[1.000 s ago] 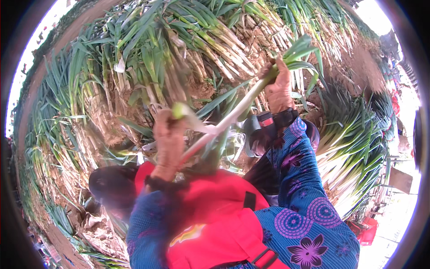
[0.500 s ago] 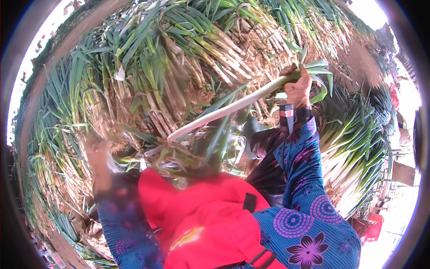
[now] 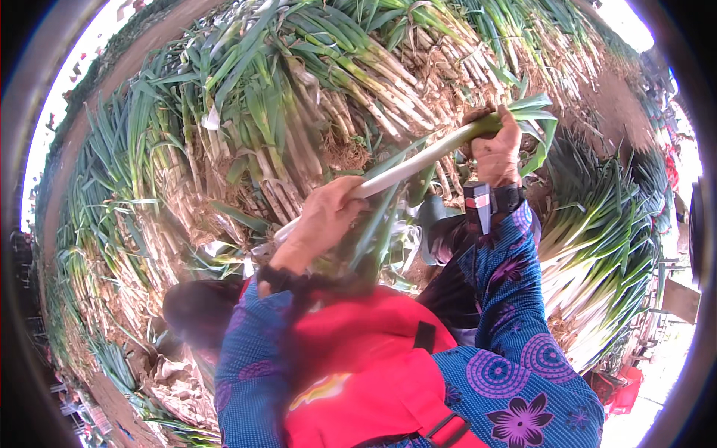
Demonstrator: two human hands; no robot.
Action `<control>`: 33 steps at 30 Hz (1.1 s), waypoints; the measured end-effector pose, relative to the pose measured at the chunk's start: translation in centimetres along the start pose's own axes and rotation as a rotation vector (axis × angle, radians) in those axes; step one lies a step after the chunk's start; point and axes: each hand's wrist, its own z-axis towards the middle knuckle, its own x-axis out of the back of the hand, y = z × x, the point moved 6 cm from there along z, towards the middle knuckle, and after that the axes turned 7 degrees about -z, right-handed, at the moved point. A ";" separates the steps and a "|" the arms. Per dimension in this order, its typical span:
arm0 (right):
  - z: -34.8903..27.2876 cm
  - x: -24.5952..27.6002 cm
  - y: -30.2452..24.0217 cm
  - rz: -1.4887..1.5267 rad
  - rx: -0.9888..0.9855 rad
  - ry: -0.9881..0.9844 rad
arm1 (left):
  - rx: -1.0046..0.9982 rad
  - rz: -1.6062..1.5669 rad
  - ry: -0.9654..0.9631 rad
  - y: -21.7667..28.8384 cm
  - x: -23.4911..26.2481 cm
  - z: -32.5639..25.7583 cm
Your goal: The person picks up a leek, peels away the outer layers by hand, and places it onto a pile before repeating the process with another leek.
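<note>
One long leek (image 3: 411,166) with a white shaft and a green top slants across in front of me. My right hand (image 3: 498,153) is closed round its green end, leaves sticking out past the fingers. Lower down, my left hand (image 3: 326,213) is wrapped over the white shaft, and the pale root end (image 3: 282,233) pokes out beyond it. Under the leek, loose peeled leaves and scraps lie between my legs, partly hidden by my hands and red apron (image 3: 358,358).
Piles of unpeeled leeks (image 3: 269,127) with earthy roots spread ahead and to the left. At my right lies a heap of clean white leeks (image 3: 590,254). A red container (image 3: 626,388) stands at the far right. Crumpled brown sheeting (image 3: 179,388) is at lower left.
My left hand has come in from the left and closed on the leek's white shaft. My right hand keeps its hold on the green end, nearly unmoved.
</note>
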 end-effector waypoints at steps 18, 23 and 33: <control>1.1 -1.2 0.3 0.030 -0.242 -0.293 | 0.296 -0.224 -0.314 -2.0 -1.0 -2.3; 1.6 -0.9 0.5 0.019 -0.263 -0.311 | 0.304 -0.214 -0.331 -2.1 -1.9 -2.7; 2.2 1.9 0.1 -0.196 -0.093 -0.025 | 0.068 0.024 0.066 -1.7 -0.4 -4.0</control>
